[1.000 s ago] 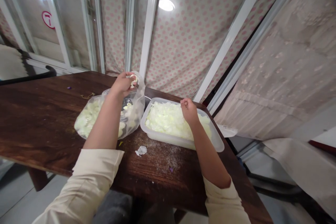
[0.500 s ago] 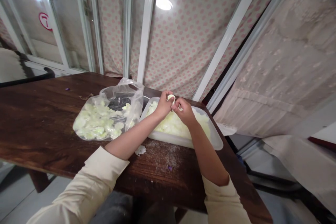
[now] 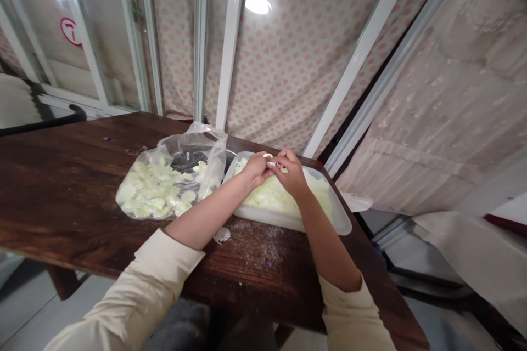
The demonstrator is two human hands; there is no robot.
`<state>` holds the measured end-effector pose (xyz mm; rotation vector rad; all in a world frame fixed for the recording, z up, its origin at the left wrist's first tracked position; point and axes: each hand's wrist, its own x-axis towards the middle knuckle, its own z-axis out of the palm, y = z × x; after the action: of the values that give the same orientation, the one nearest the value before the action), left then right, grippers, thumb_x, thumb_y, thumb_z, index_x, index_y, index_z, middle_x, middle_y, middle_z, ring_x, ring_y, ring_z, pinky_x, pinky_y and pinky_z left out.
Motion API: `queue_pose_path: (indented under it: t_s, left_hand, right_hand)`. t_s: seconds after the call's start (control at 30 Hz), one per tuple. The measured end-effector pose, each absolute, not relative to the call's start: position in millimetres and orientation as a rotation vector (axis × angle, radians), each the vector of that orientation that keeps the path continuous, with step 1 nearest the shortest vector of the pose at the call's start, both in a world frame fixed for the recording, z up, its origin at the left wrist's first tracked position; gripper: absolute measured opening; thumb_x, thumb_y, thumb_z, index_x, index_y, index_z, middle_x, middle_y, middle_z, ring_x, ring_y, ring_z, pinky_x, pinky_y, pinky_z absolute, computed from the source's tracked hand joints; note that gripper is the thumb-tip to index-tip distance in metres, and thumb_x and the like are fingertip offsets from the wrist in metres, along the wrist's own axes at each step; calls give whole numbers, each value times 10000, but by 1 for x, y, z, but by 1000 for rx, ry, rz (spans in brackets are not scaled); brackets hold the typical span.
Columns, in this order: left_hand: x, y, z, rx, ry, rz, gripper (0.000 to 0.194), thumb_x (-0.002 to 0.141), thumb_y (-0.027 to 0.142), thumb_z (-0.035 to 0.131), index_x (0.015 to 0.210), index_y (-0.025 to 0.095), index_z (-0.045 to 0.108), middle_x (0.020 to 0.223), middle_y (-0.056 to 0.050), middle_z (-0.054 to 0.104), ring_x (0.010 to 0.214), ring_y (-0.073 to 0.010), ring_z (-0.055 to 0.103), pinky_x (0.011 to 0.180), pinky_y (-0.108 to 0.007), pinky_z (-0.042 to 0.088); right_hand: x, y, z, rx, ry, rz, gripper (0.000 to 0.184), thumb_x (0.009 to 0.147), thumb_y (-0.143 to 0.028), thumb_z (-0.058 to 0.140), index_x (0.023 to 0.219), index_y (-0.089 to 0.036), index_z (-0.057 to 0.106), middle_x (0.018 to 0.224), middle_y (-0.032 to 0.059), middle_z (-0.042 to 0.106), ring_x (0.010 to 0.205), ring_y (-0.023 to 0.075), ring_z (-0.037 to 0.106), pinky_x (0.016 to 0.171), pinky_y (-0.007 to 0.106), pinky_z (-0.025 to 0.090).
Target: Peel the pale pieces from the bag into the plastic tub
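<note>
Above the tub my left hand (image 3: 258,168) is closed around a small pale flower head (image 3: 268,156), mostly hidden by the fingers. My right hand (image 3: 290,171) meets it there, thumb and fingertips pinching a bit of the same flower head. Beneath both hands, the translucent plastic tub (image 3: 341,219) is heaped with whitish-yellow petals (image 3: 267,194). To the left lies a clear plastic bag (image 3: 212,148), its mouth open, holding many pale, ruffled flower heads (image 3: 154,189).
A dark wooden table (image 3: 74,175) carries everything. Near its front lie a loose white ruffled petal (image 3: 222,236), scattered pale grains (image 3: 259,244) and a purple scrap (image 3: 268,263). Behind stand framed glass panels with a dotted curtain (image 3: 284,71).
My left hand has come out of the bag with a flower head and moved right over the tub. My right hand has joined it, and its fingers now pinch the flower head.
</note>
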<state>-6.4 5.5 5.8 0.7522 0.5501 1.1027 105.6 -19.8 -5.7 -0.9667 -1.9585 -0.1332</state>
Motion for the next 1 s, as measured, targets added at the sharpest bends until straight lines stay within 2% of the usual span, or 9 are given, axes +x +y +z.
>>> queue_pose_path:
  t_s: [0.1, 0.2, 0.3, 0.43, 0.57, 0.67, 0.8, 0.9, 1.0]
  left_hand:
    - [-8, 7, 7, 736, 551, 1171, 184, 713, -20, 438, 651, 147, 393, 546, 34, 453, 478, -51, 481, 526, -199, 460]
    - [-10, 9, 9, 704, 565, 1229, 170, 724, -17, 457, 671, 140, 419, 582, 30, 470, 515, -48, 505, 578, -211, 482]
    - [-11, 9, 11, 721, 539, 1203, 128, 744, 11, 485, 688, 123, 461, 608, 18, 487, 513, -35, 503, 536, -172, 449]
    - [-12, 5, 13, 841, 476, 1103, 78, 733, 48, 549, 709, 107, 504, 613, 13, 500, 483, -25, 486, 429, -140, 347]
    - [-11, 1, 11, 1021, 435, 1036, 101, 703, 119, 618, 744, 106, 527, 596, 20, 505, 455, -30, 481, 380, -146, 269]
    - [-11, 2, 7, 1212, 476, 1032, 177, 684, 190, 653, 801, 114, 544, 593, 19, 529, 438, -41, 489, 390, -160, 278]
    - [-15, 6, 6, 1430, 543, 1049, 242, 672, 248, 662, 852, 123, 559, 631, 5, 564, 447, -54, 511, 414, -173, 310]
    - [-21, 8, 9, 1518, 628, 1025, 241, 669, 234, 655, 866, 120, 576, 633, -3, 569, 453, -57, 508, 440, -185, 336]
    - [-26, 9, 12, 1641, 660, 964, 184, 689, 270, 627, 784, 116, 592, 534, 14, 513, 438, -51, 455, 449, -185, 325]
  right_hand:
    - [107, -21, -3, -1013, -1858, -153, 199, 801, -350, 474, 705, -200, 560, 748, 18, 459, 700, 132, 464, 643, 272, 394]
    - [110, -21, 0, -1068, -1742, -191, 293, 830, -373, 409, 605, -192, 462, 674, 4, 427, 651, 126, 426, 624, 268, 366]
    - [114, -19, -2, -1159, -1627, -238, 366, 852, -390, 351, 542, -196, 364, 597, -14, 372, 593, 117, 385, 608, 264, 338]
    - [119, -14, -6, -1359, -1498, -231, 439, 823, -456, 389, 498, -203, 237, 506, -35, 289, 532, 108, 320, 556, 254, 284]
    - [118, -13, -7, -1324, -1454, -191, 374, 843, -454, 324, 568, -201, 332, 562, -23, 383, 594, 119, 381, 603, 247, 318]
    - [115, -13, -6, -1214, -1523, -34, 341, 851, -445, 292, 652, -195, 414, 633, -10, 446, 644, 124, 431, 637, 246, 353]
    - [114, -13, -4, -1120, -1571, 184, 301, 819, -448, 377, 693, -187, 459, 637, -18, 456, 623, 112, 438, 608, 232, 361]
    - [115, -13, -3, -1124, -1569, 136, 278, 806, -431, 410, 694, -183, 468, 645, -17, 463, 632, 111, 436, 607, 229, 354]
    - [117, -14, -3, -1153, -1570, 74, 283, 831, -417, 363, 695, -185, 450, 641, -20, 459, 627, 108, 428, 608, 228, 347]
